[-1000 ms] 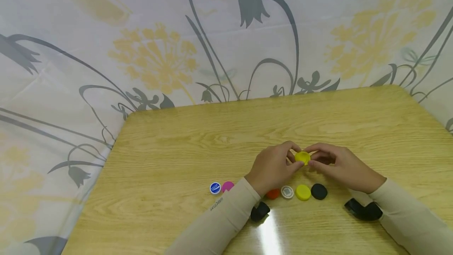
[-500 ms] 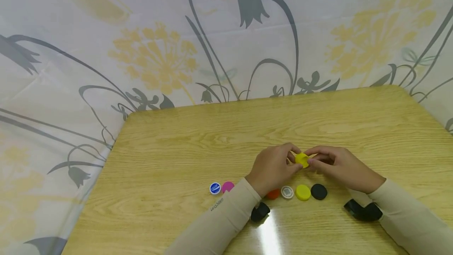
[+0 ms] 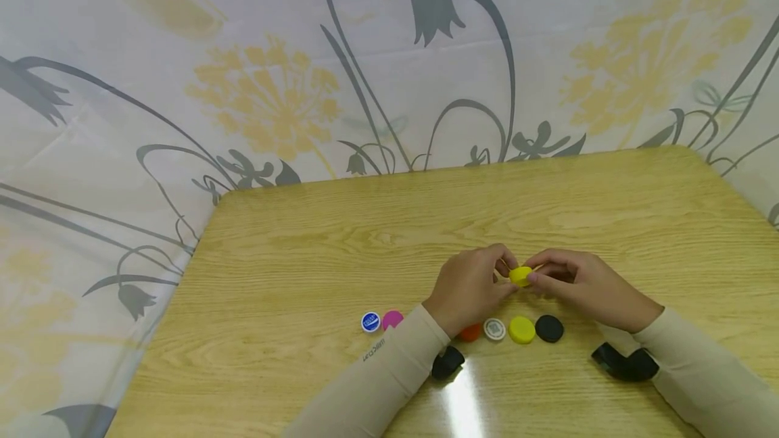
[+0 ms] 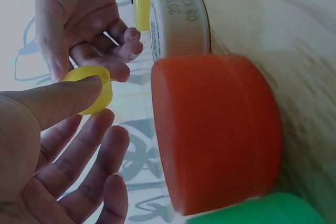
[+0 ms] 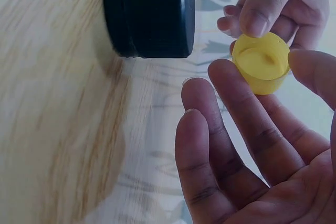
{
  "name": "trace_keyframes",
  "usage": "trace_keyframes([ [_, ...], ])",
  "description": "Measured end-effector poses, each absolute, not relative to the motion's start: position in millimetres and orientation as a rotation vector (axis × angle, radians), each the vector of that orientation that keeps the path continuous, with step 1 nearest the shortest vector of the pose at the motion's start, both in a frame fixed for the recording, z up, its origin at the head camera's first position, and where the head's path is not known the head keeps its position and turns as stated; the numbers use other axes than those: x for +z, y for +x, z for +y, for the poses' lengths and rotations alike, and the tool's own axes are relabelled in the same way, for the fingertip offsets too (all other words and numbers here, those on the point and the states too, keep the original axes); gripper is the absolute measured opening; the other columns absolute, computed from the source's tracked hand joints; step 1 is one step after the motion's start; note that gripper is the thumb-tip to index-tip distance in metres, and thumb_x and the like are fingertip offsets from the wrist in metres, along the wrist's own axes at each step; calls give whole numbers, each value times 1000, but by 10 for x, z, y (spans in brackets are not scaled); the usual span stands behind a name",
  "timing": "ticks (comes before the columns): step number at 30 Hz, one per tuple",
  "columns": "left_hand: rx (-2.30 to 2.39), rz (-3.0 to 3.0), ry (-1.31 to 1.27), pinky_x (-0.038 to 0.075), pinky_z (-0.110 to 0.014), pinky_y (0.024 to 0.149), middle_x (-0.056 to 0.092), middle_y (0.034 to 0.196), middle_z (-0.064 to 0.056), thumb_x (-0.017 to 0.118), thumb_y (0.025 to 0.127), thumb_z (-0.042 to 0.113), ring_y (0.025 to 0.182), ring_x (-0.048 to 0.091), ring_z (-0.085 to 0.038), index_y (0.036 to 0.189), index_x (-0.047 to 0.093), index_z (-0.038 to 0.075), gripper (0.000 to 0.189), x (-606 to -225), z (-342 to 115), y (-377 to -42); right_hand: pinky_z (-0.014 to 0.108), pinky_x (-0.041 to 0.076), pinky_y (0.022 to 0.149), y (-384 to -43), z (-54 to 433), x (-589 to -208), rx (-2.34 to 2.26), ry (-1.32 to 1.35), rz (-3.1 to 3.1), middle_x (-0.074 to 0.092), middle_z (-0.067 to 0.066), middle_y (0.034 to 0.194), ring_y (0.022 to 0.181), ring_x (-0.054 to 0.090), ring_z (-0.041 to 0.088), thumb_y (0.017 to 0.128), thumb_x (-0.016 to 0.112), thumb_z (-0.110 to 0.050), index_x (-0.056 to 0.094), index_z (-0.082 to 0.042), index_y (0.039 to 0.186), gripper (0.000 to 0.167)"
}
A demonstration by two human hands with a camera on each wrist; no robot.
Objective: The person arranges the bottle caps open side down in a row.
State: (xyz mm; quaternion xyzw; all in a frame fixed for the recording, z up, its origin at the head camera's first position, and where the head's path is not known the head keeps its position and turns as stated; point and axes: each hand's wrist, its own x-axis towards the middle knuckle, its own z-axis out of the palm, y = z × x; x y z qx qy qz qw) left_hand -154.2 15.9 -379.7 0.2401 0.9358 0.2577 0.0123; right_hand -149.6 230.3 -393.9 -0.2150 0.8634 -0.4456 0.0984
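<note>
Between both hands a small hollow yellow bottle cap [image 3: 520, 276] is held above the table. My left hand [image 3: 468, 289] pinches it with the thumb across it, as the left wrist view shows. From the other side my right hand [image 3: 593, 289] pinches the same cap with thumb and fingertips; its hollow inside shows in the right wrist view. Nearer me lies a row of caps: blue-and-white [image 3: 370, 322], magenta [image 3: 392, 320], red-orange [image 3: 470, 332], white [image 3: 494, 330], another yellow cap [image 3: 521, 330] and black [image 3: 550, 328]. A green cap [image 4: 257, 211], hidden in the head view, shows in the left wrist view.
The wooden table [image 3: 292, 255] reaches back to a flower-printed cloth [image 3: 377, 73]. Black curved pieces [image 3: 447, 363] sit by both wrists, and a bright glare streak lies on the table between the forearms.
The held yellow cap has turned in the fingers: its hollow faced the head camera earlier, and now mostly its side shows. Both hands have stayed almost in place; the row of caps is unchanged.
</note>
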Motion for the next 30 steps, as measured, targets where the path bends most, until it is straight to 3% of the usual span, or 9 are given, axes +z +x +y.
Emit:
trace_keyframes([
  [8, 778, 2901, 760, 40, -8, 61, 73, 91, 14, 77, 90, 31, 74, 61, 6, 103, 65, 23, 19, -3797, 146, -1535, 27, 55, 70, -1485, 2294, -3944, -1314, -607, 2568, 75, 2, 99, 86, 70, 8, 100, 63, -24, 65, -13, 117, 20],
  [14, 803, 2881, 743, 43, -9, 65, 74, 99, 12, 76, 90, 31, 82, 65, 4, 105, 64, 24, 20, -3804, 157, -1542, 26, 56, 72, -1487, 2298, -3955, -1318, -612, 2596, 72, 3, 103, 89, 68, 4, 98, 65, -23, 64, -13, 118, 22],
  [21, 828, 2859, 752, 43, -9, 64, 74, 109, 13, 69, 94, 35, 79, 62, 7, 110, 64, 25, 19, -3813, 161, -1548, 26, 56, 73, -1497, 2304, -3958, -1312, -634, 2646, 69, 2, 105, 90, 66, 2, 98, 67, -22, 64, -14, 119, 22],
  [30, 868, 2844, 748, 46, -10, 67, 74, 112, 11, 64, 98, 37, 86, 68, 3, 119, 62, 24, 25, -3823, 161, -1555, 24, 56, 74, -1505, 2311, -3975, -1341, -683, 2682, 67, 2, 106, 90, 64, 2, 96, 68, -17, 64, -14, 118, 23],
])
